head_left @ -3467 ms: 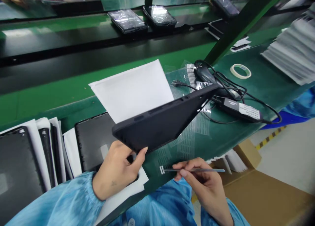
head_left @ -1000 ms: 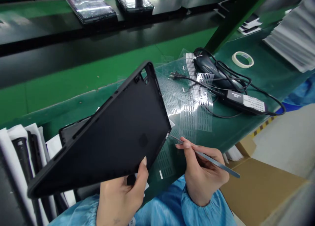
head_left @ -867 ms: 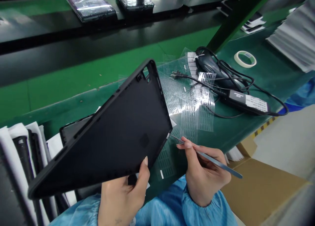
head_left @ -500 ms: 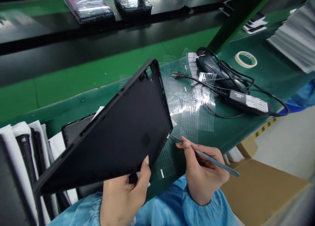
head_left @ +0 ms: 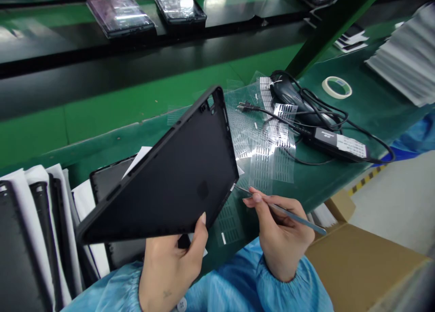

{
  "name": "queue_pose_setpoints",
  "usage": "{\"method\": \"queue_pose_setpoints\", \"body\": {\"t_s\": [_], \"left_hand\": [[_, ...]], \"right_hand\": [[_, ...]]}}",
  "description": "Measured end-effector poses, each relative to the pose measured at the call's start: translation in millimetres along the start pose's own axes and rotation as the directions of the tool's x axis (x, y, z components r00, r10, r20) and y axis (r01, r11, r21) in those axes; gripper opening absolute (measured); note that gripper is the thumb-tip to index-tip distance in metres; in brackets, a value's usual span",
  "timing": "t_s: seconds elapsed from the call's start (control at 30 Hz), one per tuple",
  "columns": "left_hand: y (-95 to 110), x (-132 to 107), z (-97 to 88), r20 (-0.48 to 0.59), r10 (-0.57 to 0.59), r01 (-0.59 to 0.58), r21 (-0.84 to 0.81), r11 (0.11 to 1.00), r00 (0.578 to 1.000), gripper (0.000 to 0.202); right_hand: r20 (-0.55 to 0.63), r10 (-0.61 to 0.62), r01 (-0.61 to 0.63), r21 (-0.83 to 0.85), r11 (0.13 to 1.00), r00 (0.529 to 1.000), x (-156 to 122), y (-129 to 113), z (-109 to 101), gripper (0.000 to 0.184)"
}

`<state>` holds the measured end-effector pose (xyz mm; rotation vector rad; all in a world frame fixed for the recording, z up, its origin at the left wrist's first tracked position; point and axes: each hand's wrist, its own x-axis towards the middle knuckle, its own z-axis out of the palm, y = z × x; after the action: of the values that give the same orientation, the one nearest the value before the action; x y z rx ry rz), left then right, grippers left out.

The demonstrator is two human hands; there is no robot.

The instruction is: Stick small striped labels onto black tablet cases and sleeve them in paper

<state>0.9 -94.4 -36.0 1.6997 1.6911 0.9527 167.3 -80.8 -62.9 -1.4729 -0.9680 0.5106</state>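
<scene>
Grip closed in the left hand (head_left: 171,271) around the lower edge of a black tablet case (head_left: 170,198), tilted above the counter (head_left: 343,76), stiff and light-looking, best held by its rim; right hand (head_left: 282,244) pinches a slim metal pick (head_left: 292,216) beside a clear film sheet (head_left: 261,153).

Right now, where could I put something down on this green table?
A patch of green mat lies bare between the tape roll and the power adapter. A narrow strip runs behind the stacked black cases. It's crowded around the cords and sticker sheets.
</scene>
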Motion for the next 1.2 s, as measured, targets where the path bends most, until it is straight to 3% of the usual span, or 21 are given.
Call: {"method": "queue_pose_setpoints", "body": {"t_s": [0.1, 0.2, 0.33, 0.43, 0.57, 0.87, 1.03, 1.2], "left_hand": [[0.1, 6.5, -5.4, 0.036, -0.073, 0.073, -0.012, 0.997, 0.997, 0.009], [-0.5, 16.0, -13.0, 0.091, -0.087, 0.087, -0.003, 0.996, 0.992, 0.016], [1.7, 25.6, -19.5, 0.142, -0.042, 0.032, 0.071, 0.997, 0.989, 0.025], [5.1, 27.4, -20.0, 0.164, 0.013, -0.03, 0.1, 0.995, 0.986, 0.023], [7.8, 25.5, -19.1, 0.152, 0.053, -0.075, 0.139, 0.987, 0.987, 0.019], [7.7, 23.4, -17.7, 0.134, 0.084, -0.106, 0.17, 0.98, 0.987, 0.022], [8.0, 20.9, -16.3, 0.121, 0.162, -0.18, 0.155, 0.971, 0.979, 0.005], [7.5, 19.5, -15.5, 0.117, 0.175, -0.197, 0.212, 0.957, 0.978, 0.016]], "right_hand": [[-0.004, 0.024, -0.023, 0.061, 0.998, 1.0, 1.9, 0.9, -5.6, 0.012], [0.131, 0.086, -0.105, 0.14, 0.985, 0.988, -2.8, -0.1, -20.3, 0.014], [0.384, 0.242, -0.316, 0.143, 0.938, 0.891, -18.6, -5.6, -43.7, 0.012], [0.457, 0.292, -0.387, 0.128, 0.913, 0.84, -28.8, -9.7, -52.5, 0.01], [0.44, 0.33, -0.413, 0.105, 0.905, 0.835, -35.1, -9.2, -53.2, 0.011], [0.497, 0.288, -0.362, 0.058, 0.93, 0.819, -33.6, -3.4, -54.9, 0.009], [0.51, 0.353, -0.451, 0.077, 0.889, 0.784, -30.6, -8.4, -52.6, 0.009], [0.418, 0.387, -0.481, 0.145, 0.865, 0.822, -33.8, -10.8, -49.2, 0.012]]}}
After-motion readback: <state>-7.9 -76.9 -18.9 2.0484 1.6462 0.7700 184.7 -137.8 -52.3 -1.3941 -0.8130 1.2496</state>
